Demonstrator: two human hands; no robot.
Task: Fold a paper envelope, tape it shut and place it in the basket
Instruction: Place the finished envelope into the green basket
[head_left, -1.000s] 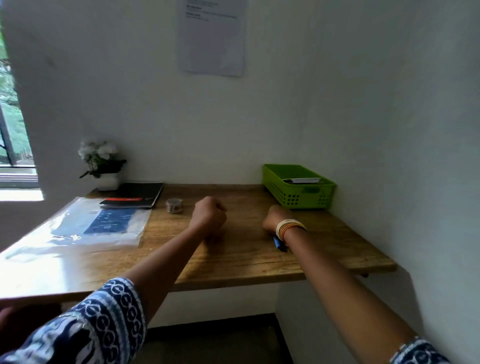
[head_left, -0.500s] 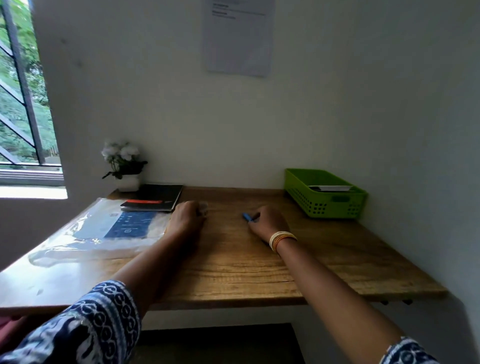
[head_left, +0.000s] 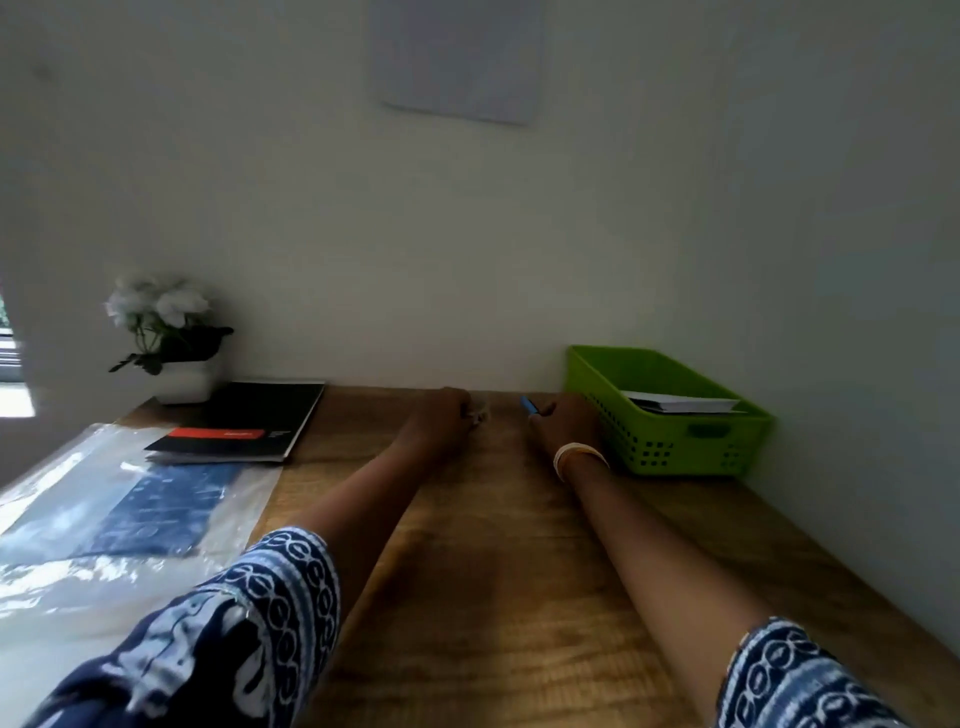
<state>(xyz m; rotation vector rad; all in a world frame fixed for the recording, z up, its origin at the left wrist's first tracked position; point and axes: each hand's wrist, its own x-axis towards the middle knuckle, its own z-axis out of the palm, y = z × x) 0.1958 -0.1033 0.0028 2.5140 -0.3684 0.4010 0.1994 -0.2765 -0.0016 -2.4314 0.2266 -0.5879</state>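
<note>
A green plastic basket stands at the back right of the wooden table, with a folded white paper envelope lying inside it. My left hand rests far back on the table, fingers closed around a small pale tape roll that peeks out at the fingertips. My right hand, with bangles on the wrist, lies just left of the basket, shut on a thin blue tool whose tip sticks out toward the wall. Both arms are stretched forward.
A black notebook with a red label lies at the back left, with a white potted flower behind it. A clear plastic sleeve holding a blue sheet covers the left side. Walls close the table behind and on the right.
Both hands have slid toward the back wall. My left hand reached the tape roll and closed on it. My right hand carried the blue tool along, and the view shifted.
</note>
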